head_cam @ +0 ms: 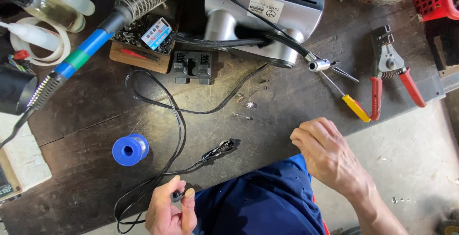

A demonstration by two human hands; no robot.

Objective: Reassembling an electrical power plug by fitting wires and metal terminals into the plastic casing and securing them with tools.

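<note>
At the near edge, the left hand (pixel 168 211) pinches a small black plug (pixel 177 196) between thumb and fingertips. A black cable (pixel 178 120) runs from it up across the dark workbench (pixel 86 115). The right hand (pixel 325 153) rests at the bench edge to the right, fingers curled in, holding nothing visible. Just left of the cable sits a blue solder spool (pixel 129 149). Farther right lie a yellow-handled screwdriver (pixel 355 106) and red-handled wire strippers (pixel 389 70). Farthest left, a soldering iron (pixel 86 48) rests in its coil stand.
</note>
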